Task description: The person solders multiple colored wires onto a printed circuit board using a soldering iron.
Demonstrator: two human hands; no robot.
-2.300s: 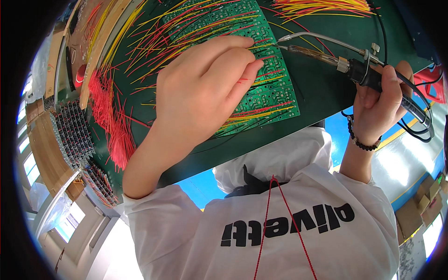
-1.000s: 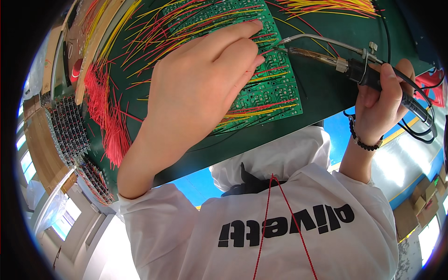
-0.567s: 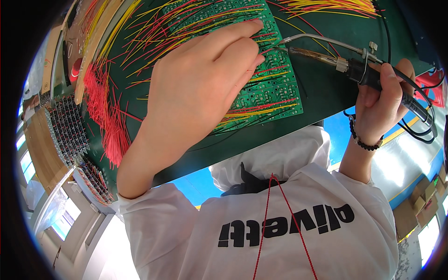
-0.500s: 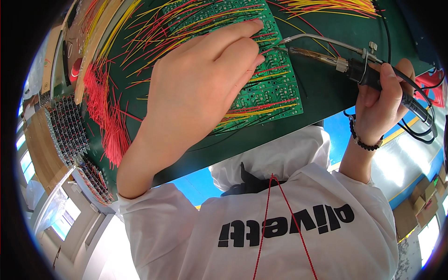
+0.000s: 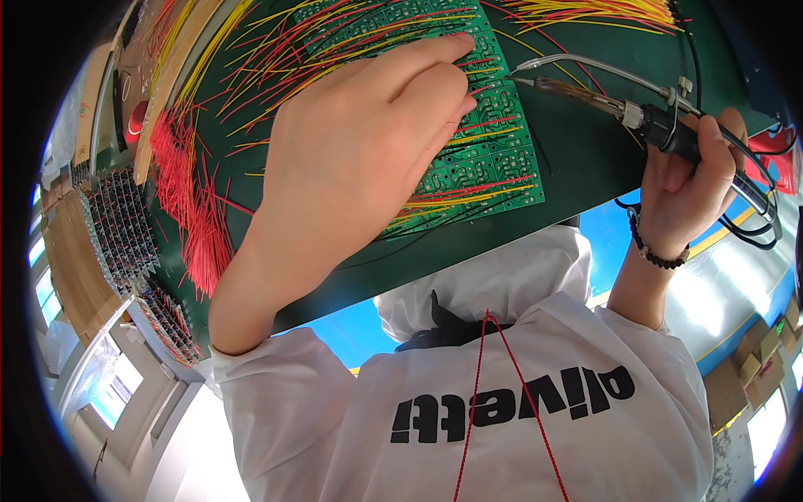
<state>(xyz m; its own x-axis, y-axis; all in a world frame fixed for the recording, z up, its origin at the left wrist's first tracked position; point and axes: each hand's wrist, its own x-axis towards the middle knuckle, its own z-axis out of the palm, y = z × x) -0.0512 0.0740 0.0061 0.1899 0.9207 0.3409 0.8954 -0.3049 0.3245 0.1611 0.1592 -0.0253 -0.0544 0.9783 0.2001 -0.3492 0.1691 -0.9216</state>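
Under my left hand lies a green circuit board with rows of red, yellow and black wires on it. The fingers are pinched near the board's right side, and a short red wire comes out between them. The palm hides much of the board. My right hand grips a soldering iron by its black handle. A thin bent metal feed tube is clamped along the iron. The iron's tip is just off the board's right edge, close to my left fingertips.
The board rests on a dark green work surface. A bundle of red wires lies at the left, beside a wooden strip. More yellow and red wires lie at the far right. Black cables trail from the iron.
My right hand has drawn the soldering iron slightly to the right, so its tip has come away from the board's edge. My left hand has barely moved.
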